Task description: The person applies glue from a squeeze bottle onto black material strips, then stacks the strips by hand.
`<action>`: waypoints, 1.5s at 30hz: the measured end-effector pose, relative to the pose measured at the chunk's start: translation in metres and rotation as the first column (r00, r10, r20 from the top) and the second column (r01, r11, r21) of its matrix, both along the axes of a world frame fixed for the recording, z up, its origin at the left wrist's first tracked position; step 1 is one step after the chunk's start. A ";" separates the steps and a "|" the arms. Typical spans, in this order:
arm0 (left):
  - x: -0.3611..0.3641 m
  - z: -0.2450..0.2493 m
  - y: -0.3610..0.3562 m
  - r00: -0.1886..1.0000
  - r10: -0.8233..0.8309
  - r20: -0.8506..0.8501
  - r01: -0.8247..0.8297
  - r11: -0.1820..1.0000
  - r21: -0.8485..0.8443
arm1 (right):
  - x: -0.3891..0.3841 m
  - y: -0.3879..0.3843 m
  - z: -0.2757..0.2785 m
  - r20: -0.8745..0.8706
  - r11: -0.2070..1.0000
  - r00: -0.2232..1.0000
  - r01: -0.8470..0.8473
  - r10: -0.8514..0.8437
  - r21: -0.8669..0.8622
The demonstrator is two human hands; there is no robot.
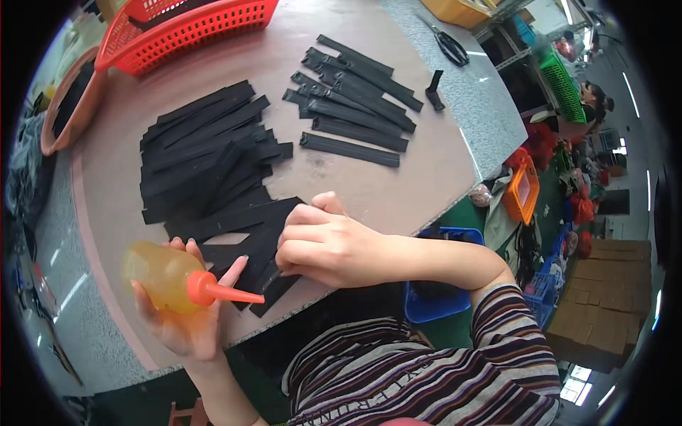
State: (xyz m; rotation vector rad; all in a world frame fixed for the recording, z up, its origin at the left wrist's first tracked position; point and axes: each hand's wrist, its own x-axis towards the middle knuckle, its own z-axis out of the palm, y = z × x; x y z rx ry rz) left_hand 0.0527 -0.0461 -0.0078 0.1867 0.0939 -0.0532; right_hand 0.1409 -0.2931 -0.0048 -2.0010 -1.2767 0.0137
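My left hand (181,326) is wrapped round a squeeze bottle (160,273) of yellowish liquid, its index finger stretched out beside the cap. The bottle lies tilted, with its red pointed nozzle (231,292) aimed right, toward the black strips. My right hand (323,245) is closed over the near end of the black fabric strips (249,216), fingertips curled down at their edge; what they pinch is hidden. A larger overlapping pile of black strips (202,156) lies beyond. Farther right, several black zippers (355,92) with sliders at their ends lie fanned out.
A red perforated basket (192,35) and an orange basin (71,106) stand at the far left of the table (355,192). Black scissors (451,48) and a small black upright piece (435,91) lie at right. A blue bin (437,305) stands below the edge. A person (593,106) is in the background.
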 end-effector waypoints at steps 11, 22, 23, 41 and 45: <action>-0.024 -0.012 0.053 0.971 0.035 0.236 -0.048 0.998 0.047 | 0.132 -0.126 -0.014 0.312 0.607 0.538 0.771 -0.783 0.193; -0.064 -0.022 0.136 0.938 0.343 0.057 -0.348 0.924 0.156 | 0.104 -0.219 -0.004 0.172 0.392 0.378 0.918 -0.910 0.055; -0.062 -0.021 0.130 0.934 0.354 0.051 -0.357 0.917 0.177 | 0.104 -0.211 -0.008 0.281 0.441 0.409 0.896 -0.868 0.058; -0.058 -0.023 0.105 0.984 0.174 0.035 -0.172 0.983 -0.063 | 0.070 -0.142 0.047 0.058 0.844 0.846 0.520 -0.530 0.132; -0.048 -0.016 0.086 0.987 0.156 0.030 -0.151 0.981 -0.119 | 0.053 -0.109 0.064 -0.025 0.900 0.903 0.429 -0.428 0.075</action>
